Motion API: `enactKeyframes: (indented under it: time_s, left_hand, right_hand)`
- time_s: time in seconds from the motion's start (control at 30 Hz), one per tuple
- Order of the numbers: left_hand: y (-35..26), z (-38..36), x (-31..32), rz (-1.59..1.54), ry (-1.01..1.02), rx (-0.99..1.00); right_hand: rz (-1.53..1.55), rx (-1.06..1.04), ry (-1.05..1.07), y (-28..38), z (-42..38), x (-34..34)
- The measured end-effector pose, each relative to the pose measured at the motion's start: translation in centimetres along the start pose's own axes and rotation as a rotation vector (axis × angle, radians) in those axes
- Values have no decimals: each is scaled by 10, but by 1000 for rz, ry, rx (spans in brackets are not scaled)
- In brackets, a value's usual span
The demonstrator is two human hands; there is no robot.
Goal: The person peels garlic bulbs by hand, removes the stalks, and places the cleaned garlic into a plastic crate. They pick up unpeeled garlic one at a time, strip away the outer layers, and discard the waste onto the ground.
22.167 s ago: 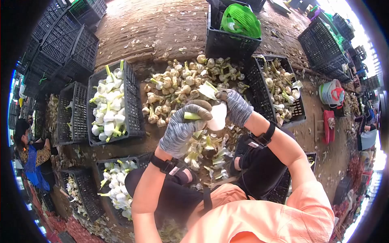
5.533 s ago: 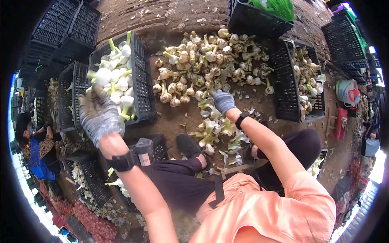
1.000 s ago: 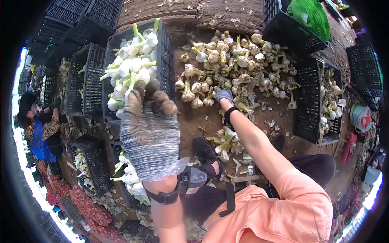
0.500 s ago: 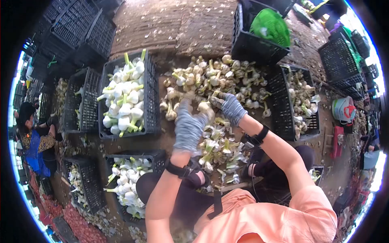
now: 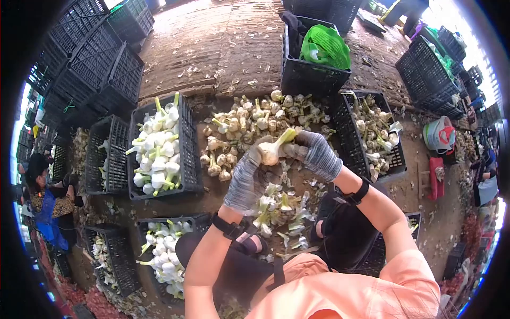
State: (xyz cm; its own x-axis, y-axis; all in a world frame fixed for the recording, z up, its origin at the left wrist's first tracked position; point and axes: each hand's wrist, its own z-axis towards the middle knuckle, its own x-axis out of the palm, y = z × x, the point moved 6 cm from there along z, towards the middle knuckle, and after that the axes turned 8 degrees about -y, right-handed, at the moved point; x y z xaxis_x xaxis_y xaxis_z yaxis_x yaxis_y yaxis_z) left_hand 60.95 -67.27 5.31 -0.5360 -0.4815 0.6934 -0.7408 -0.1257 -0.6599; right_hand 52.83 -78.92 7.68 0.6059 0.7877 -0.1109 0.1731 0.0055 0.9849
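Both hands wear grey knit gloves. My left hand (image 5: 247,178) is closed round the bulb end of a garlic head (image 5: 270,153). The fingers of my right hand (image 5: 317,154) are pinched at its green stem, which points up to the right. Beyond the hands lies a heap of soiled garlic (image 5: 247,118) on the ground. Below them, between the feet, is a pile of peeled-off leaves and skins (image 5: 281,207). A black crate of clean white garlic (image 5: 192,154) stands to the left.
Another crate of white garlic (image 5: 204,220) is at the lower left. A crate of soiled garlic (image 5: 350,133) stands at the right. Ahead is a black crate (image 5: 313,77) with a green net bag (image 5: 325,47). A person (image 5: 50,199) sits at the far left.
The view has shifted, so the heap and crates appear lower. My hands have come together on one garlic head, now raised with its stem up; before, they were apart near the heap.
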Motion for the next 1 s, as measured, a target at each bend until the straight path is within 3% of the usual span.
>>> enactKeyframes:
  time_s: [0.13,0.2,0.27,0.3,0.33,0.4,0.47,0.53,0.6,0.73,0.77,0.8,0.87,0.93,1.0]
  left_hand:
    - [8,5,-2,-60,70,-85]
    - [8,9,-5,27,-25,27]
    - [7,8,-1,122,3,60]
    - [3,8,-1,293,-50,194]
    - [-2,7,0,465,-103,327]
    - [-3,8,0,539,-124,343]
    - [2,15,-3,488,-85,276]
    - [6,16,-3,429,-124,224]
    - [-10,4,20,727,-150,669]
    - [-6,5,14,528,-162,521]
    - [-4,9,9,379,-127,395]
    - [-8,9,8,382,-126,391]
    - [1,11,15,109,-2,102]
    - [6,15,12,74,13,68]
    - [16,19,3,-24,1,-46]
  right_hand:
    - [166,70,77,-11,-2,0]
    - [114,150,106,-4,-7,4]
    - [86,-233,7,1,-4,4]
    - [296,83,52,-21,0,9]
    - [298,86,48,-24,0,10]
    - [125,-110,-54,-17,0,7]
    - [128,-55,-49,-19,-1,5]
    - [335,165,-23,-22,-4,4]
    - [348,178,-43,-21,-6,1]
    - [255,133,-18,-15,-6,-6]
    - [54,25,-31,-17,-1,-12]
    - [57,27,-33,-22,3,-16]
    - [-427,-223,-90,-19,10,-26]
    - [-419,-220,-67,-40,15,-30]
    - [-524,-402,-184,-38,13,-33]
